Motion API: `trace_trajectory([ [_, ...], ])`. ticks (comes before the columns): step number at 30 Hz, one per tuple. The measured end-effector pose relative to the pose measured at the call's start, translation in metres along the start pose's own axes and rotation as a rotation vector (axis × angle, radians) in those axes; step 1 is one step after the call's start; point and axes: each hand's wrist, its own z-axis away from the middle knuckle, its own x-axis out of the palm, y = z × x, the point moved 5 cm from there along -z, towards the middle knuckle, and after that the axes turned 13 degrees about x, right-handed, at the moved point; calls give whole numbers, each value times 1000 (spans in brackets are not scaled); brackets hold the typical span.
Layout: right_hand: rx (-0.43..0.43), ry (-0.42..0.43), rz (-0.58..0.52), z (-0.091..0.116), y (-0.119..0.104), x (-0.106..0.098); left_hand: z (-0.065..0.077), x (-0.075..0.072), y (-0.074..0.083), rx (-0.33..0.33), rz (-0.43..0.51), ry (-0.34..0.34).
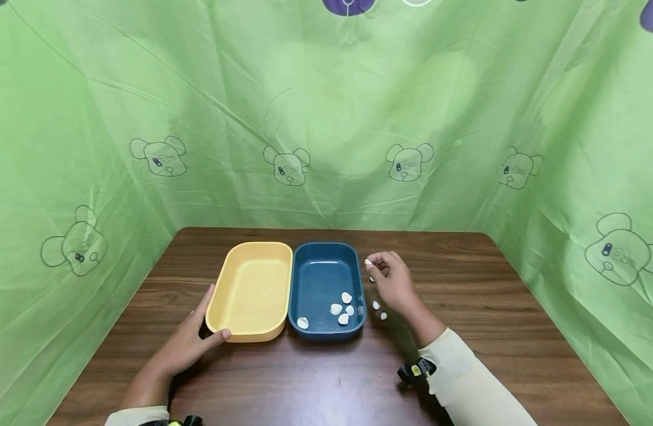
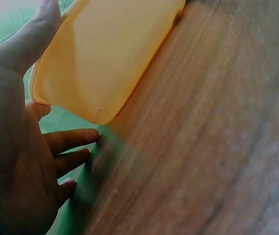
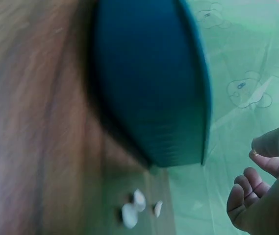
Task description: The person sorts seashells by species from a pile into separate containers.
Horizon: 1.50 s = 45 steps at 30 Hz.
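Holding a small white seashell-like piece (image 1: 369, 262) beside a deep blue plastic tray (image 1: 321, 278)

Pinches the piece between thumb and index finger of the right hand (image 1: 396, 285), just off the blue tray's right wall, with those tips nearly together and the other fingers loosely curled. Rests the left hand (image 1: 186, 342) around the near-left corner of a yellow rounded-rectangular plastic tray (image 1: 251, 284), with fingers spread along the outer wall and thumb at the rim, not closed tightly.

Could drop the piece if pinched too near a thin edge, or knock it on the raised blue rim if crossing too low. Could also brush the three loose white pieces (image 1: 376, 305) on the brown wood-grain worktop (image 1: 518, 355) and scatter them toward its right edge. Might skew both trays by leaning on the yellow one, given such close rims.

Shows cupped, chalky shapes in the five white pieces (image 1: 343, 319) inside the blue tray, mostly near its near-right corner. Looks smooth on both trays' walls, streaky and glossy toward the worktop's near edge. Hangs in creases beyond the far edge as green cloth (image 1: 331, 118) printed with bear outlines
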Motion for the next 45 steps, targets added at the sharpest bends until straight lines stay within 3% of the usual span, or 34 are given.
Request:
trace_trajectory([
  [8,9,-72,-64,3,-21,17,-3,1,0,1,4,0],
  [24,-39,-185,-35,15,-64,57,-3,2,1,4,6,3],
  [32,-48,-237,2,27,-84,90,0,-1,0,-24,11,-6],
  [38,-12,-312,8,39,-96,117,0,-3,-1,-11,2,-2],
  [45,2,-340,11,50,-103,142,0,0,-1,-11,2,0],
])
